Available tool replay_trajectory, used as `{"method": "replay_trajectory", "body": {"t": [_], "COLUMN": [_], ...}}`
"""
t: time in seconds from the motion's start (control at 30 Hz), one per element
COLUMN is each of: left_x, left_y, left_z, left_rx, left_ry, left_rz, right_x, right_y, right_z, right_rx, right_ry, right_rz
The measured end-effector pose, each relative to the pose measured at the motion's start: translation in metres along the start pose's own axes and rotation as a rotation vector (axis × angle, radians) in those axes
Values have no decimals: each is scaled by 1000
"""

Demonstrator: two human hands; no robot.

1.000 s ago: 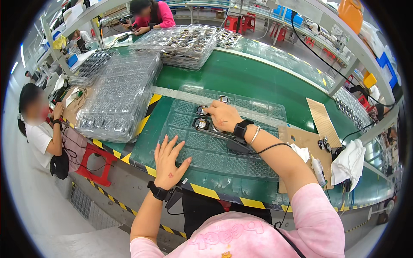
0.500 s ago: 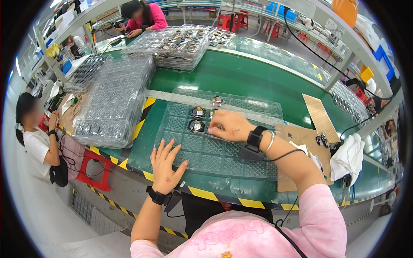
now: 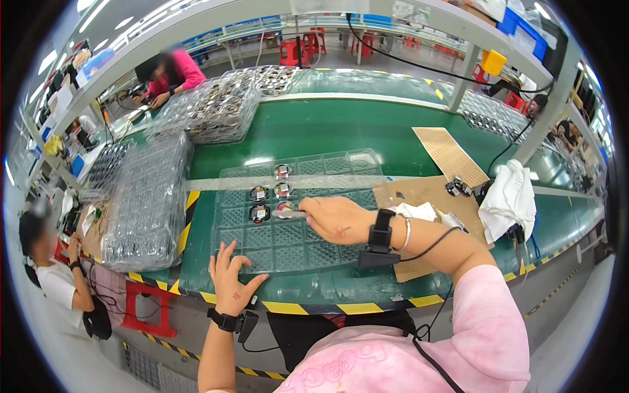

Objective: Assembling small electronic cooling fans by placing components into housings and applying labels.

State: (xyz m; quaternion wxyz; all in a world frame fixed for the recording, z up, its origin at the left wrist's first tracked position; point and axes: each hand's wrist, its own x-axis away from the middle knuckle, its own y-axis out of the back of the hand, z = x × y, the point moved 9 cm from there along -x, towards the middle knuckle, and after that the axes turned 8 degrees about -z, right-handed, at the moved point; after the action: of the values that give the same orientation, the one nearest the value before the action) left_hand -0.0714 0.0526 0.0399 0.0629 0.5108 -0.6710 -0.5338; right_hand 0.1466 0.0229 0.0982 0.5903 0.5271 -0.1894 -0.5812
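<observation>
A clear plastic compartment tray (image 3: 291,254) lies on the green bench in front of me. Several small round black-and-silver parts sit in its left-middle pockets, among them one part (image 3: 259,213) in the left column and another (image 3: 282,171) at the top. My right hand (image 3: 337,219) is over the tray with its fingers pinched on a thin pale strip-like thing, its kind unclear. The strip's tip reaches a round part (image 3: 285,207) with a reddish face, partly covered. At the tray's near left edge, my left hand (image 3: 232,280) is open, fingers spread and nothing in it.
Stacked clear trays (image 3: 144,209) stand to the left; a filled stack (image 3: 219,108) is farther back. On the right are brown cardboard (image 3: 393,252), a perforated tan sheet (image 3: 449,154), small dark parts (image 3: 457,186) and a white cloth (image 3: 508,203). Two people sit at the left.
My view has shifted, so the bench appears farther left. My right hand has drawn back rightward from the round parts, uncovering them and the pale strip. My left hand stays spread near the tray's edge.
</observation>
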Motion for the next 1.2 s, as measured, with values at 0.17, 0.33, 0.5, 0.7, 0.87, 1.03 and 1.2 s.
{"method": "replay_trajectory", "body": {"t": [0.17, 0.33, 0.5, 0.7, 0.87, 1.03, 1.2], "left_x": [-26, -61, -89, -115, -139, -175, -206], "left_y": [-15, -37, -47, -66, -78, -101, -137], "left_z": [-7, -7, -22, -28, -33, -36, -44], "left_rx": [-7, 102, 121, 141, 60, 85, 14], "left_ry": [-83, -89, -112, -61, -126, -113, -63], "left_rz": [-10, 30, -5, -75, -112, -51, -134], "right_x": [35, 56, 70, 74, 62, 48, 57], "right_y": [36, 54, 66, 50, 39, 46, 59], "right_z": [5, -25, -55, -100, -136, -165, -213], "right_rx": [-15, 62, 124, 230, 332, 450, 526], "right_ry": [86, 7, 47, -23, -122, -183, -310], "right_rz": [-63, 13, -108, -94, -27, -7, -50]}}
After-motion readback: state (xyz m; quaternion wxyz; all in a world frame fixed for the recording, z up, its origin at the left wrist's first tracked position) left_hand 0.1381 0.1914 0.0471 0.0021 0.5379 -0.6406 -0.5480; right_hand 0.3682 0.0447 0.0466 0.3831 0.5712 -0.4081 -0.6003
